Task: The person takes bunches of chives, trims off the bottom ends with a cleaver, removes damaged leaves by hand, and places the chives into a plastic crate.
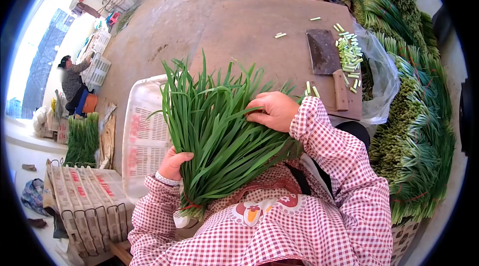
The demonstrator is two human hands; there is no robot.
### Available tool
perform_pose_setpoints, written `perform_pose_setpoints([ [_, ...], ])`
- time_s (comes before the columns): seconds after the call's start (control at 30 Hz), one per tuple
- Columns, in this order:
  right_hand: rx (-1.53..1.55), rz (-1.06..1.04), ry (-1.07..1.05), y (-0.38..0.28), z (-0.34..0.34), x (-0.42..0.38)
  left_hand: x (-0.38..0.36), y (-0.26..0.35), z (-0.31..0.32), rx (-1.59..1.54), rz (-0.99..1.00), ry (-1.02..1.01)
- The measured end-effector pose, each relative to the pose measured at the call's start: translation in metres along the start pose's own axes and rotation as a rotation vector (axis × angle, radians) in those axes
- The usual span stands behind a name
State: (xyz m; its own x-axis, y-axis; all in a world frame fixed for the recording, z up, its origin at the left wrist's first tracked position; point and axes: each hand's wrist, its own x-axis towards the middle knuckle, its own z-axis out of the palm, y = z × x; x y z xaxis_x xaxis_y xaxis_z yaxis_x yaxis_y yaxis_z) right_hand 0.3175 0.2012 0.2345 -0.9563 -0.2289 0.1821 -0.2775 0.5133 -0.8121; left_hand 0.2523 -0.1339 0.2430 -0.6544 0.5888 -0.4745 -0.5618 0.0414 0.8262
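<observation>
Both of our hands are on one thick bunch of green chives (219, 131), which we hold upright against our chest over the near edge of the table (249, 31). Our left hand (174, 163) has its grip closed around the lower stalks, just above the red tie (188, 207) that binds them, while our right hand (275, 110) lies flat with fingers spread on the upper leaves, pressing and combing them rather than clamping. We judge this to be the sorting or tidying step: the bunch is already tied, and the leaves are being smoothed and checked. Just beyond the right hand, a cleaver (327, 61) rests flat on the table with its handle pointing back toward us, and beside it lies a scatter of cut stem ends (349, 54). Off to the left of the lower grip sits a white plastic crate (144, 136); to the right of the upper hand, many finished bundles (414, 131) are stacked. The next move, as we see it, calls for keeping the lower grip firm so the stalks stay aligned, then either laying the bunch down near the cleaver or setting it aside.
</observation>
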Motion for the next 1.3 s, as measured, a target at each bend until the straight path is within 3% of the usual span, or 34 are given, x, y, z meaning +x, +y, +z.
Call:
perform_pose_setpoints([
  [0.17,0.018,-0.065,0.064,0.004,0.013,0.002,0.000,-0.001,-0.001,0.024,-0.001,0.016],
  [0.23,-0.080,-0.144,0.194,0.005,0.018,0.003,0.001,-0.001,0.003,0.029,-0.003,0.007],
  [0.27,-0.121,-0.092,0.274,0.012,0.027,0.005,0.002,0.000,0.006,0.004,-0.001,0.030],
  [0.33,0.097,0.275,0.454,0.013,0.009,0.003,0.002,0.000,0.005,-0.026,0.007,0.065],
  [0.4,0.333,0.244,0.781,0.027,-0.015,-0.005,0.002,0.001,-0.012,-0.037,0.016,0.122],
  [0.43,0.628,0.322,0.751,0.015,-0.037,-0.016,-0.001,0.007,-0.018,-0.041,0.027,0.131],
  [0.5,0.681,0.416,0.800,0.005,-0.062,-0.038,-0.007,0.024,-0.029,-0.162,0.070,0.159],
  [0.53,0.843,0.409,0.682,0.015,-0.071,-0.053,-0.016,0.047,-0.002,-0.031,0.229,0.190],
  [0.6,0.893,0.466,0.292,0.032,-0.070,-0.082,-0.005,0.067,-0.034,-0.173,0.278,0.246],
  [0.7,0.654,0.693,-0.389,0.003,-0.031,-0.070,0.017,0.107,-0.034,-0.331,0.302,0.214],
  [0.73,0.678,0.679,-0.456,-0.004,-0.008,-0.064,0.029,0.114,-0.022,-0.401,0.336,0.098],
  [0.77,0.822,0.507,-0.476,0.011,0.021,-0.060,0.042,0.122,-0.012,-0.469,0.364,-0.026],
  [0.8,0.878,0.321,-0.399,0.014,0.043,-0.053,0.065,0.125,-0.012,-0.546,0.313,-0.017],
  [0.87,1.278,0.315,-0.132,0.015,0.090,-0.041,0.098,0.114,0.013,-0.533,0.311,-0.035],
  [0.9,1.489,0.076,-0.020,0.005,0.100,-0.033,0.113,0.105,0.026,-0.526,0.313,0.003],
  [0.97,1.677,0.185,-0.006,0.007,0.099,-0.043,0.104,0.095,0.063,-0.433,0.076,-0.046],
  [1.0,1.757,0.237,0.027,0.020,0.102,-0.053,0.109,0.090,0.058,-0.261,-0.028,0.034],
  [1.03,1.754,0.244,0.051,0.024,0.099,-0.061,0.107,0.085,0.057,-0.261,-0.043,0.018],
  [1.1,1.842,0.336,0.086,0.029,0.095,-0.075,0.090,0.069,0.051,0.089,0.153,0.265],
  [1.17,1.901,0.299,0.069,0.030,0.093,-0.080,0.086,0.046,0.027,0.142,0.183,0.244],
  [1.23,1.969,0.283,0.068,0.026,0.087,-0.079,0.074,0.027,0.025,0.185,-0.095,0.070],
  [1.3,1.953,0.282,0.065,0.025,0.084,-0.076,0.068,0.007,0.045,0.202,-0.251,-0.071],
])
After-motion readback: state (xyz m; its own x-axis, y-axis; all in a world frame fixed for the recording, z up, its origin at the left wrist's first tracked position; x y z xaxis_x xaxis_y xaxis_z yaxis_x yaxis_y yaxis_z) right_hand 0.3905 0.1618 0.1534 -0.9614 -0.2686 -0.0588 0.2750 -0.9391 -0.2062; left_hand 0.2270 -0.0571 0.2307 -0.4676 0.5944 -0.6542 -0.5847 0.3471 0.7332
